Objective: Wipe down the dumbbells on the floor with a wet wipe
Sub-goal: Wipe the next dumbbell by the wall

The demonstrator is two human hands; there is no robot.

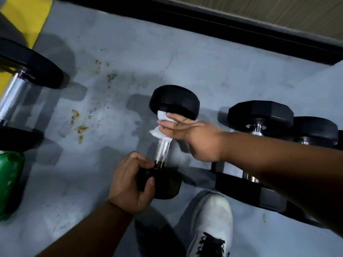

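A small dumbbell [173,101] with round black heads and a chrome handle lies on the grey floor at the centre. My left hand [130,182] grips its near head, fingers curled over the top. My right hand [191,135] wraps a white wet wipe [159,125] around the far end of the handle, just under the far head. Two more black dumbbells [259,115] lie to the right, partly hidden by my right forearm. A larger dumbbell [29,71] with a thick chrome bar lies at the left edge.
A green packet [9,184] sits at the left edge. My white shoe [211,219] stands near the bottom centre. Brown stains [79,127] mark the floor left of centre. A black skirting [222,25] and wall run along the top; a yellow strip [24,17] is top left.
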